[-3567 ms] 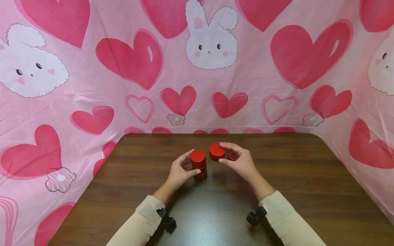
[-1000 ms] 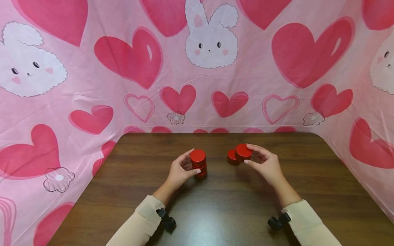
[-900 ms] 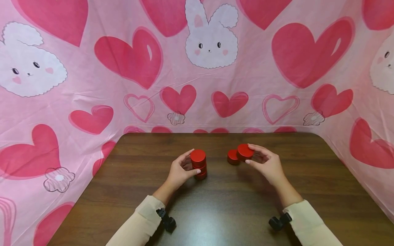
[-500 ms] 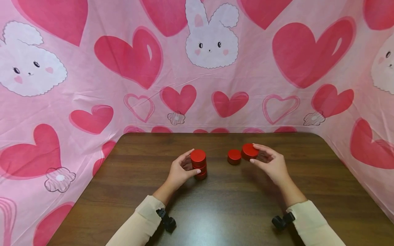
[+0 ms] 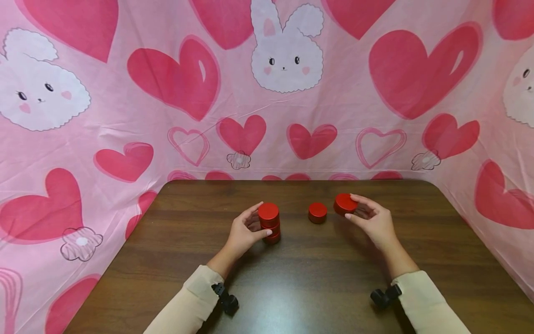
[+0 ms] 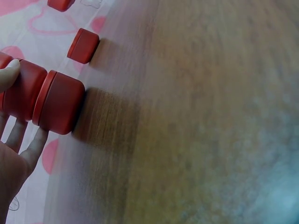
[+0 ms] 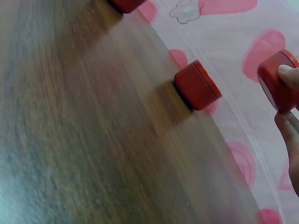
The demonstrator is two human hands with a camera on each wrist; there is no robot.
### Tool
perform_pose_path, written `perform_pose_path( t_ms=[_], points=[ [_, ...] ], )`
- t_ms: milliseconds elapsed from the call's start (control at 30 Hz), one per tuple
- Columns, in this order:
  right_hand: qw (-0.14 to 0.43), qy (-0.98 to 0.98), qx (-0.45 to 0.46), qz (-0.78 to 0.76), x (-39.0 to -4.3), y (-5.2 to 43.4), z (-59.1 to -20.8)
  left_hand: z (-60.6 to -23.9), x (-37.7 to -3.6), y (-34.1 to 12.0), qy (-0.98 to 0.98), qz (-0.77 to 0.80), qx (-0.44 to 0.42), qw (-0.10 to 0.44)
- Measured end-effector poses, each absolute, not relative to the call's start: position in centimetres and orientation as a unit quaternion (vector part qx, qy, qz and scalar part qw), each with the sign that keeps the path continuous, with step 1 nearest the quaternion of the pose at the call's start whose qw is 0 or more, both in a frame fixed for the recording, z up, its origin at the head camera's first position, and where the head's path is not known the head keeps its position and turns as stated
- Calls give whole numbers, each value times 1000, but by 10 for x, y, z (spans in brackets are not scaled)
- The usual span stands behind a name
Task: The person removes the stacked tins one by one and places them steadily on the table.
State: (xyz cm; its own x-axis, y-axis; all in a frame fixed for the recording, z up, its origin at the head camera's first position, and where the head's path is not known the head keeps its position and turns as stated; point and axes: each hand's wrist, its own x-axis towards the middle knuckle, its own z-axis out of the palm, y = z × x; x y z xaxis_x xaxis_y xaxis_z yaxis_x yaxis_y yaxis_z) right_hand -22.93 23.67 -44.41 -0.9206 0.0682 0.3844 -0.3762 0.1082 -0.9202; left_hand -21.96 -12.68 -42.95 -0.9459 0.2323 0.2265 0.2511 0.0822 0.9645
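A person sits at a dark brown wooden desk (image 5: 292, 278) hung round with a pink cloth backdrop printed with hearts and white rabbits (image 5: 267, 93). Both arms wear cream sleeves.

The left hand (image 5: 244, 232) curls round a short stack of round red cylinders (image 5: 269, 222) standing upright near the middle of the desk, with the thumb on the near side and the fingers behind it. In the left wrist view the fingers (image 6: 28, 140) lie along the stack's side.

The right hand (image 5: 371, 220) pinches a wider, flat round red lid-like disc (image 5: 344, 204) between thumb and fingertips, holding it tilted and, as far as the head view shows, just clear of the desk. The right wrist view shows a fingertip (image 7: 289, 74) on its rim.

Between the two hands, apart from both, a small red cylinder (image 5: 317, 212) stands alone on the desk.

To handle the disc well, I judge a level, light grip on its rim matters most, so that it neither tips nor slips. The left hand's hold should remain gentle but firm, since a tall narrow stack would topple from a sideways nudge.
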Motion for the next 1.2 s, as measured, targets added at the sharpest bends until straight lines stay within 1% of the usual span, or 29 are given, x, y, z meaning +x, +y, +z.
perform_pose_path(
  t_ms=[300,567,833,1200],
  points=[
    [166,-732,74,656,-232,245,-451,-429,-219,-127,-738,-654,-165,5],
    [159,-747,65,643,-233,245,-454,-429,-218,-127,-739,-654,-161,4],
    [155,-782,50,602,-244,247,-472,-429,-218,-127,-738,-655,-160,6],
    [123,-819,24,561,-250,254,-479,-428,-219,-127,-737,-656,-160,5]
  ],
)
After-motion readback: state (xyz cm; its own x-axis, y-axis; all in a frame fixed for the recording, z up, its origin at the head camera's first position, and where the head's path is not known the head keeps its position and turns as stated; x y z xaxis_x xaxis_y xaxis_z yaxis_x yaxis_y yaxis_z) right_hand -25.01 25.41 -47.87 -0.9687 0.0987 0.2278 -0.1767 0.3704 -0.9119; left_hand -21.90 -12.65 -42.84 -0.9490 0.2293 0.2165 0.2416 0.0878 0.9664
